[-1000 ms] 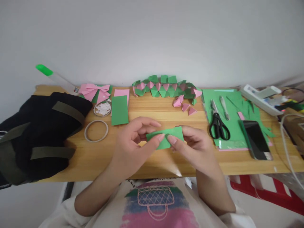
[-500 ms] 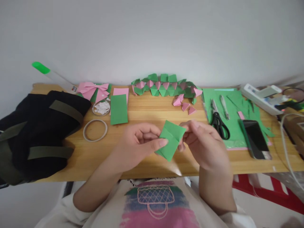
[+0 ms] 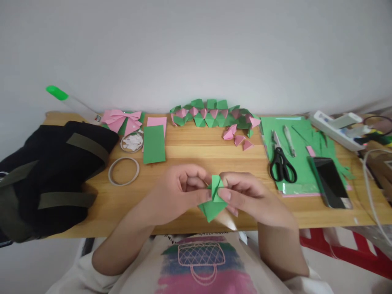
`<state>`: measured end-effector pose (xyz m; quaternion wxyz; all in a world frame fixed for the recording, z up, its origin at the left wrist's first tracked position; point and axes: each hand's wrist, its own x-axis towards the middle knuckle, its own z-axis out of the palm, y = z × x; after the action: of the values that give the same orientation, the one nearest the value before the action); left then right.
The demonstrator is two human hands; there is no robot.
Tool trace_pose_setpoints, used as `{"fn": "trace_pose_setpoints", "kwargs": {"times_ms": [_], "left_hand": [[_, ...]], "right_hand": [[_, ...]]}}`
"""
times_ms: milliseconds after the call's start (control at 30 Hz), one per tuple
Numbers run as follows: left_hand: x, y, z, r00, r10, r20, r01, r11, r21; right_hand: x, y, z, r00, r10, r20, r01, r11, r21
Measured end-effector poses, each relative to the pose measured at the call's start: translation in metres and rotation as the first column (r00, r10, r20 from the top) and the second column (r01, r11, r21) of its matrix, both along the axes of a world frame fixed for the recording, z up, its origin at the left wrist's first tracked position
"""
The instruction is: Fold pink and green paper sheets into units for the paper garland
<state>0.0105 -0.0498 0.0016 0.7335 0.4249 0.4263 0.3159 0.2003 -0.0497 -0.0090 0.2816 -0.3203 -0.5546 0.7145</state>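
A small folded green paper hangs between my two hands near the front edge of the wooden table. My left hand pinches its left side, thumb on top. On the right, my right hand grips a folded-over upper part between thumb and forefinger. The lower corner of the paper points down toward my shirt. Behind my hands, a chain of folded green and pink paper pieces lies against the wall, with several loose pink folded pieces in front of its right end.
At left are a black bag, tape rings, green rectangular paper and a pink bow. At right, black-handled scissors, a cutter and a phone lie on green sheets, near a power strip.
The green paper has turned and moved slightly down, and part of its upper side is now folded over. My right hand has moved left onto it and pinches it.
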Motion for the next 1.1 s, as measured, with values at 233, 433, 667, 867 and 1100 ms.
{"fn": "trace_pose_setpoints", "kwargs": {"times_ms": [233, 433, 667, 867, 1100], "left_hand": [[0.001, -0.007, 0.003, 0.941, 0.158, -0.299, -0.002, 0.887, 0.461], [-0.001, -0.009, 0.001, 0.959, 0.119, -0.258, 0.012, 0.89, 0.456], [0.006, -0.01, -0.002, 0.992, 0.106, -0.066, -0.077, 0.934, 0.348], [0.007, -0.006, -0.006, 0.993, 0.097, -0.07, -0.07, 0.944, 0.322], [0.006, -0.005, -0.009, 0.981, 0.1, -0.163, -0.039, 0.94, 0.339]], "right_hand": [[-0.002, 0.001, -0.012, 1.0, -0.002, 0.001, 0.002, 1.0, 0.028], [-0.004, 0.0, -0.016, 0.994, -0.091, -0.059, 0.096, 0.993, 0.075], [-0.009, -0.006, -0.021, 0.971, -0.238, 0.01, 0.229, 0.947, 0.227], [-0.015, -0.009, -0.021, 0.948, -0.3, 0.106, 0.24, 0.893, 0.38], [-0.014, -0.005, -0.018, 0.931, -0.309, 0.192, 0.171, 0.837, 0.52]]}}
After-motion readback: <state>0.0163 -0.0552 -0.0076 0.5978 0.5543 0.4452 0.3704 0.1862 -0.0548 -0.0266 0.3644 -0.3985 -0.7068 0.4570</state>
